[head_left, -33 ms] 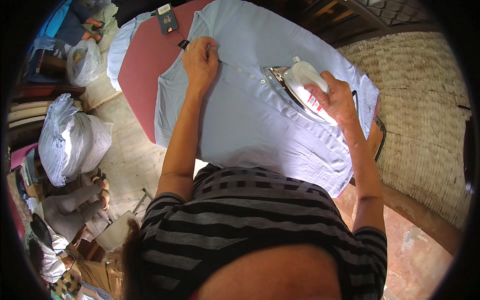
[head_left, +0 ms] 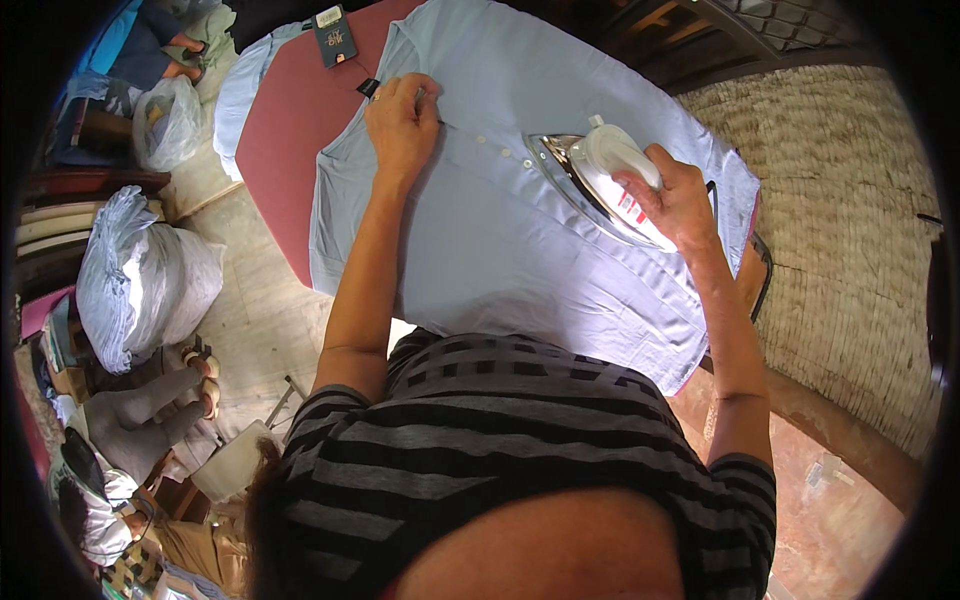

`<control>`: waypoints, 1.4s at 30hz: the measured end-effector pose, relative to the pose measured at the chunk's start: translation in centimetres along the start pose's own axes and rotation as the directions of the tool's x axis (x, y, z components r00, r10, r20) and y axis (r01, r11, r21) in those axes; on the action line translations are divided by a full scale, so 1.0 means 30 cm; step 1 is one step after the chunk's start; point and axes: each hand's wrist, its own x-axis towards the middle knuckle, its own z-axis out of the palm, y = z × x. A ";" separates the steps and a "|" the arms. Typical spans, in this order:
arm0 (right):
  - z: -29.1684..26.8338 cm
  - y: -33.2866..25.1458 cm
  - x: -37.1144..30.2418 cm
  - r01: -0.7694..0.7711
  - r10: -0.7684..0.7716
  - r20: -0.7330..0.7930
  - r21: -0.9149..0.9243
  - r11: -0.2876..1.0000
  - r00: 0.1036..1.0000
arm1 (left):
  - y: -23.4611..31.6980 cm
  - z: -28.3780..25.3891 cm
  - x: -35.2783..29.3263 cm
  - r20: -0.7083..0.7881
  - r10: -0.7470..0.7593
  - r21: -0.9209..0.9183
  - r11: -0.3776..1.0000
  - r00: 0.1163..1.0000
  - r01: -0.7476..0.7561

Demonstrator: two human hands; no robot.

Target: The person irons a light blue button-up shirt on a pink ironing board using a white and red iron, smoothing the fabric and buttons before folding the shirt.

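Note:
A light blue buttoned shirt (head_left: pixel 480 235) lies spread over a dark red ironing board (head_left: pixel 285 150), its neck end to the left. At the upper end of the button strip, the curled fingers of my left hand (head_left: pixel 402 130) grip the cloth; the fingertips are partly hidden. A white and silver iron (head_left: pixel 612 165) rests on the shirt, tip pointing up and left, close to the small pale buttons. Around its handle my right hand (head_left: pixel 675 200) is closed. Beside my left hand, a dark hang tag (head_left: pixel 335 38) lies on the board, joined by a string to a black label (head_left: pixel 368 88).
Light blue cloth (head_left: pixel 245 95) hangs past the board's far left side. On the left floor stand a large plastic-wrapped bundle (head_left: pixel 150 280) and a clear bag (head_left: pixel 168 125). A person in grey trousers (head_left: pixel 140 415) is at lower left. A woven mat (head_left: pixel 830 230) covers the right side.

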 end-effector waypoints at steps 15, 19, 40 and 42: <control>0.017 -0.004 0.180 0.192 -0.185 0.067 -0.128 0.973 0.980 | 0.019 0.007 -0.010 0.064 -0.156 -0.014 0.987 0.986 0.157; 0.042 -0.041 0.251 0.306 -0.305 0.033 -0.159 0.939 0.952 | 0.010 0.008 -0.012 0.036 -0.165 -0.037 0.985 0.986 0.166; 0.098 -0.155 0.374 0.469 -0.479 -0.062 -0.123 0.874 0.876 | 0.007 -0.082 0.013 0.216 -0.235 -0.110 0.959 0.948 0.263; 0.108 -0.148 0.383 0.479 -0.490 -0.073 -0.129 0.868 0.869 | 0.005 -0.078 0.006 0.199 -0.244 -0.124 0.954 0.949 0.272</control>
